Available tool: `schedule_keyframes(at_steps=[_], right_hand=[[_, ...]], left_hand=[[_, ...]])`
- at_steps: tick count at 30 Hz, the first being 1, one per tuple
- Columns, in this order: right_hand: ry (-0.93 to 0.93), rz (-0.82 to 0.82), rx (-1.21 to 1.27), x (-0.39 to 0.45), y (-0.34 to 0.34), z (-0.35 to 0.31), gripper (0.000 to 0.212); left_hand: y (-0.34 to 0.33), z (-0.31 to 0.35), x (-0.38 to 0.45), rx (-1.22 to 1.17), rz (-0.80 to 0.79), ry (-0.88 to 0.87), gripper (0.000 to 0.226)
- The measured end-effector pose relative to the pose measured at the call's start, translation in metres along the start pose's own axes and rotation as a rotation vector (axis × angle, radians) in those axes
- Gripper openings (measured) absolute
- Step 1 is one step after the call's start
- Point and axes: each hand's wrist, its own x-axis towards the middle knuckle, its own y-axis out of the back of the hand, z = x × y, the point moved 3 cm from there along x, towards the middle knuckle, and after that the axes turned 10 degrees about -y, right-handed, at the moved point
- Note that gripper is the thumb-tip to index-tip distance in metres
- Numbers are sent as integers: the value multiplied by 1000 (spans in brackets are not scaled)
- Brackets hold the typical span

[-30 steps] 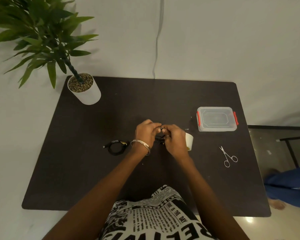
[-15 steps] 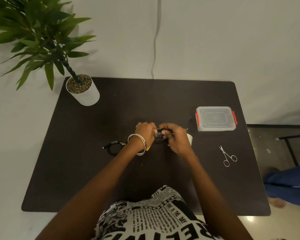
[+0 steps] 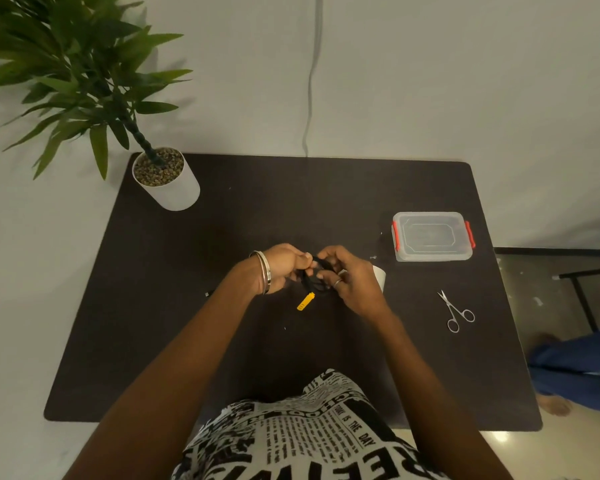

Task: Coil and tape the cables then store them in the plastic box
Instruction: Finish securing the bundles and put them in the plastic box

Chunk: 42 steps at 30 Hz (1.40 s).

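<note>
Pale wall (image 3: 430, 81) backs a dark rectangular table (image 3: 222, 358), with a thin grey cord (image 3: 313, 71) running down the wall to the table's far edge. Over the middle of the table both hands meet around a black cable (image 3: 314, 277). The left hand (image 3: 278, 268), with bangles (image 3: 264, 271) at the wrist, has its fingers curled and pinching the cable from the left. The right hand (image 3: 349, 278), wearing rings, has its fingers curled round the cable's loops from the right. The cable sits between the two sets of fingertips, bunched in dark loops, and its yellow plug end (image 3: 306, 302) hangs just below the fingers, toward the person. How tightly the loops are wound cannot be told.

Just beyond the right hand's knuckles a white tape roll (image 3: 380, 277) peeks out, mostly hidden. Farther right of the fingers stands a clear plastic box (image 3: 432, 237) with red clips, its lid on. Small scissors (image 3: 454, 311) lie to the right of the right wrist, well apart from the box. Past the left forearm only a tiny end of another cable (image 3: 208, 293) shows. A potted plant (image 3: 167, 178) stands at the far left corner. Off the table's right edge, a person's blue trouser leg (image 3: 575, 368) and bare foot are on a glossy floor (image 3: 568, 299).
</note>
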Motion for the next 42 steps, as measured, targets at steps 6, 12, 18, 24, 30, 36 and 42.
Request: schedule_keyframes(at_steps=[6,12,18,24,30,36,42], right_hand=[[-4,100,46,0,-3,6,22],[-8,85,109,-3,-7,10,34],[-16,96,185,-4,-9,10,19],[-190,124,181,-1,-8,13,7],[-200,63,165,3,-6,12,8],[-274,99,420,0,-7,17,11],[-208,-14,505,-5,-1,11,20]], left_hand=[[1,-9,2,-103,53,7,25],[3,-10,1,-21,158,-3,23],[8,-18,6,152,165,-14,22],[-4,-15,-1,270,133,-184,16],[-8,-26,1,340,188,-245,14],[-4,-26,6,342,245,-185,36],[-5,-21,4,307,311,-160,33]])
